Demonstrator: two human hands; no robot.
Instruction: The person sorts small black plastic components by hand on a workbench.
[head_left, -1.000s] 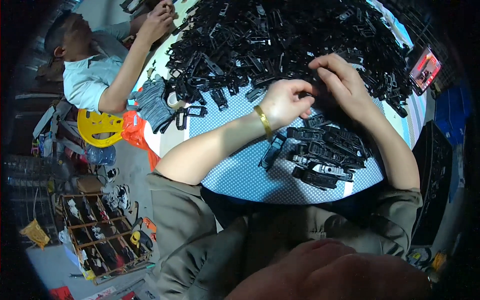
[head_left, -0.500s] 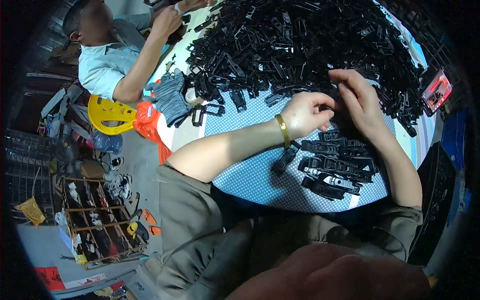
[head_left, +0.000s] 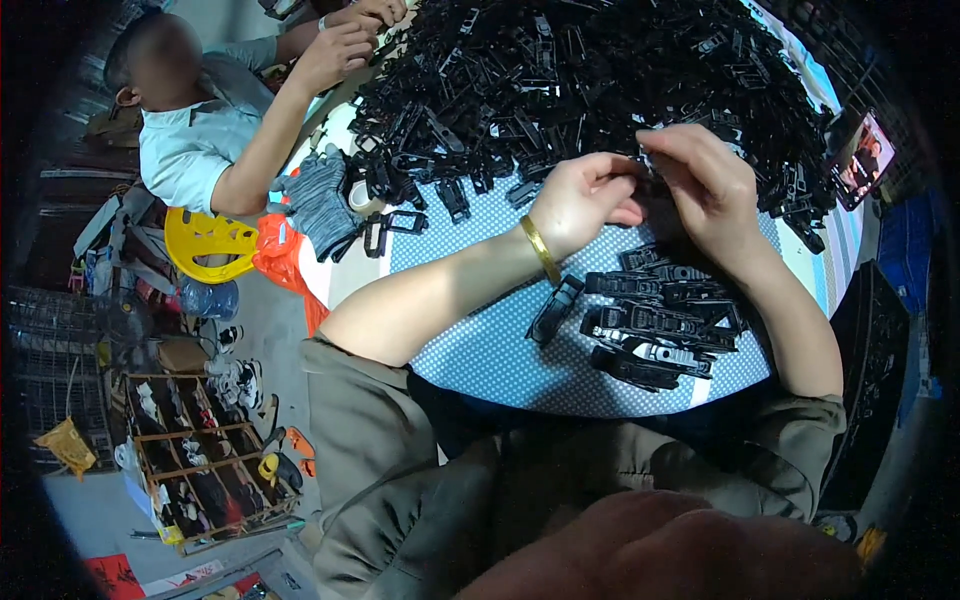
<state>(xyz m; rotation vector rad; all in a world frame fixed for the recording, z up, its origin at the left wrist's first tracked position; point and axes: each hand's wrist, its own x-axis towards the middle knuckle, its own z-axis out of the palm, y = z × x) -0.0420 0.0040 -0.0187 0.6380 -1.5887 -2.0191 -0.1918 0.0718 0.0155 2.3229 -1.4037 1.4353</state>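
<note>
My left hand (head_left: 585, 205), with a gold bracelet (head_left: 540, 248) on its wrist, is over the table at the near edge of a large heap of black plastic parts (head_left: 580, 80). Its fingers are curled in a pinch. My right hand (head_left: 712, 195) faces it, with fingers bent toward the left fingertips. Something small and dark seems to be between the two hands, but shadow and fingers hide what it is. Closer to me, several black parts with silvery bits (head_left: 660, 325) lie grouped in rows. One single black part (head_left: 555, 310) lies left of them, below my left wrist.
A person (head_left: 200, 120) in a light shirt works at the heap's far left. Beside the heap lie a grey glove (head_left: 328, 210) and a tape roll (head_left: 362, 197). A phone (head_left: 865, 160) stands at the right edge. A yellow stool (head_left: 205, 245) and a shoe rack (head_left: 200, 450) are left.
Both my hands have shifted slightly up and left in the picture, staying close together. The view has moved a little. The other person's hands have come closer together.
</note>
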